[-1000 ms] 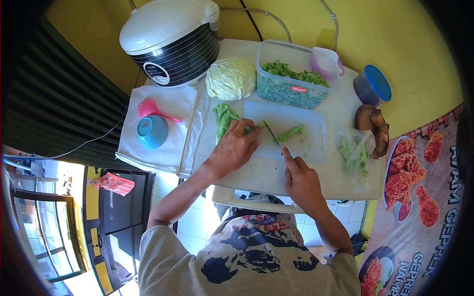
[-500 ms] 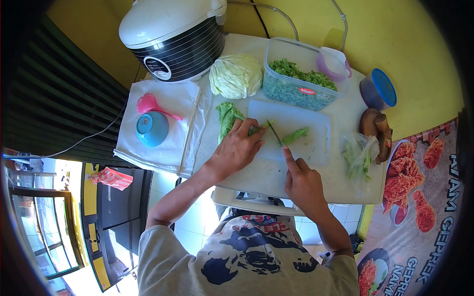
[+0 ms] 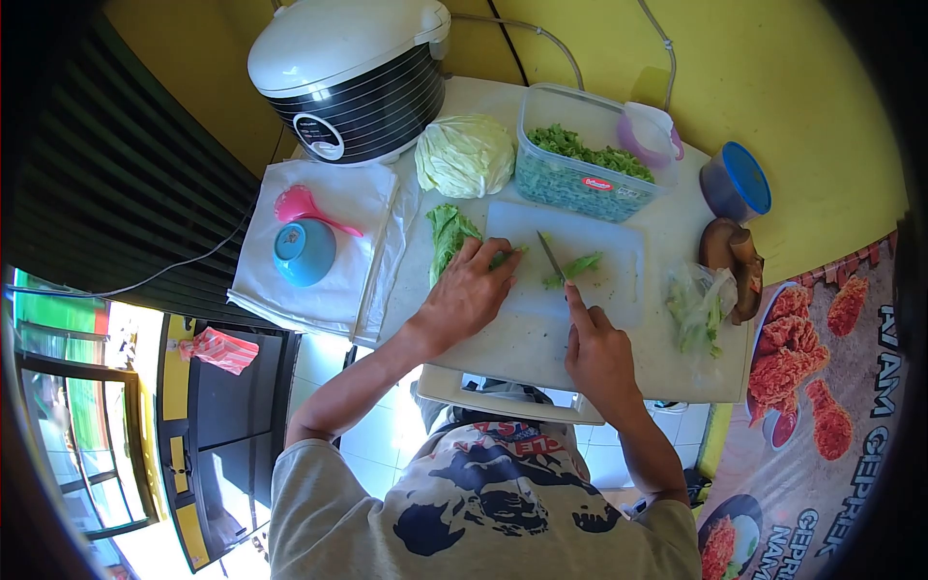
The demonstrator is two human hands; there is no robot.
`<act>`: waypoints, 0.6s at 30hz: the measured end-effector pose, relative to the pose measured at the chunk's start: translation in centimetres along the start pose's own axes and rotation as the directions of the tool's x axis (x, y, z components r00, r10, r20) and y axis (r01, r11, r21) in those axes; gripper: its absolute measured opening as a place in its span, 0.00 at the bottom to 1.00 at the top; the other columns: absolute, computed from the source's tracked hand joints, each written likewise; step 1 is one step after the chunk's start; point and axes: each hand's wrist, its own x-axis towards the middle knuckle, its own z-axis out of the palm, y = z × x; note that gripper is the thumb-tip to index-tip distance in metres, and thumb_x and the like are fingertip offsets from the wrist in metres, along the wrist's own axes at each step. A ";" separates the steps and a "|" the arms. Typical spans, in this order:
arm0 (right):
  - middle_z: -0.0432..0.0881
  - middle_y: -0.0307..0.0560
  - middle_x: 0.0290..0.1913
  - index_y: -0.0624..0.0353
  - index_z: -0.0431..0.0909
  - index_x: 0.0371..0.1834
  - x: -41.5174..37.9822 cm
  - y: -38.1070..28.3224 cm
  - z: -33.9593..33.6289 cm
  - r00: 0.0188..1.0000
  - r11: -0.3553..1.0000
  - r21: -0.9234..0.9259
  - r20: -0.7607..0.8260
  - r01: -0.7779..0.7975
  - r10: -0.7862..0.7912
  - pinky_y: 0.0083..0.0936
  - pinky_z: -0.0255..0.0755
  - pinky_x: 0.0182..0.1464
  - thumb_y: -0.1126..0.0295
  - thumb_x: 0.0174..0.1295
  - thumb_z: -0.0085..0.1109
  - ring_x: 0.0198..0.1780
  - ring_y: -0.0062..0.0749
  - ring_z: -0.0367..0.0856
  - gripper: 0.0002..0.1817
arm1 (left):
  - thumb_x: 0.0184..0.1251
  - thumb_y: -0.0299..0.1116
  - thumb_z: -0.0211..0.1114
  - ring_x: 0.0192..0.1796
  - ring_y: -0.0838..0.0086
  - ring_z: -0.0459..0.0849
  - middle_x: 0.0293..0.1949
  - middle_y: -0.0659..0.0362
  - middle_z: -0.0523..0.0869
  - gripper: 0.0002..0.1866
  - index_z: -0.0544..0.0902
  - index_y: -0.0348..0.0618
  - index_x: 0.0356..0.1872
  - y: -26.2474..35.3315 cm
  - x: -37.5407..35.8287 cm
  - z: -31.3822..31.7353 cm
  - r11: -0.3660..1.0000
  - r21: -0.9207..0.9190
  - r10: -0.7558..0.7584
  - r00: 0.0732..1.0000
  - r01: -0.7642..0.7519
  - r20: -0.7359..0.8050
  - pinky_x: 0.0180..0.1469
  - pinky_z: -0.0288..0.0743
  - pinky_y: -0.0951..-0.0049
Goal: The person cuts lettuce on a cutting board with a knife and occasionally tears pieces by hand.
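On the white cutting board (image 3: 609,302), my right hand (image 3: 601,356) grips a knife (image 3: 553,255), index finger along the top of its blade. My left hand (image 3: 468,295) is closed over leafy lettuce (image 3: 449,232), whose cut end pokes out past the fingertips toward the blade. A small gap separates the knife from that end. A cut piece of lettuce (image 3: 583,265) lies on the board just right of the blade. Behind the board, a clear plastic container (image 3: 541,181) holds chopped greens (image 3: 580,145).
A cabbage (image 3: 465,157) and a rice cooker (image 3: 362,106) stand at the back left. A blue bowl (image 3: 304,253) and pink ladle (image 3: 300,205) rest on white sheets (image 3: 358,208). To the right are a plastic bag with lettuce scraps (image 3: 701,304) and a blue-lidded tub (image 3: 735,182).
The knife has shifted right, away from the lettuce end under my left hand, over to the cut piece. My left hand stays almost in place.
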 end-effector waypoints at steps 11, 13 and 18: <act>0.80 0.49 0.34 0.53 0.65 0.82 -0.6 0.2 -0.2 0.997 0.990 0.130 -0.059 0.050 -0.043 0.40 0.80 0.27 0.78 0.67 0.60 0.23 0.44 0.82 0.38 | 0.72 0.31 0.69 0.63 0.49 0.78 0.64 0.46 0.76 0.24 0.80 0.40 0.68 0.5 0.5 -0.1 0.999 -0.031 -0.045 0.999 0.044 -0.031 0.69 0.75 0.52; 0.80 0.48 0.34 0.53 0.66 0.82 -0.8 0.1 -0.2 0.998 0.991 0.119 -0.045 0.053 -0.048 0.39 0.80 0.27 0.78 0.67 0.61 0.23 0.43 0.82 0.37 | 0.73 0.31 0.69 0.63 0.48 0.78 0.64 0.45 0.76 0.25 0.79 0.40 0.69 0.6 0.2 -0.5 0.997 -0.057 -0.060 0.997 0.057 -0.046 0.69 0.76 0.52; 0.79 0.47 0.34 0.52 0.68 0.81 -0.7 0.5 -0.4 0.996 0.993 0.086 -0.026 0.083 -0.081 0.39 0.79 0.26 0.77 0.66 0.62 0.22 0.42 0.81 0.37 | 0.73 0.32 0.69 0.61 0.48 0.79 0.64 0.45 0.76 0.23 0.80 0.36 0.66 0.3 -0.3 -1.0 1.000 0.013 -0.002 1.000 0.002 -0.001 0.67 0.78 0.52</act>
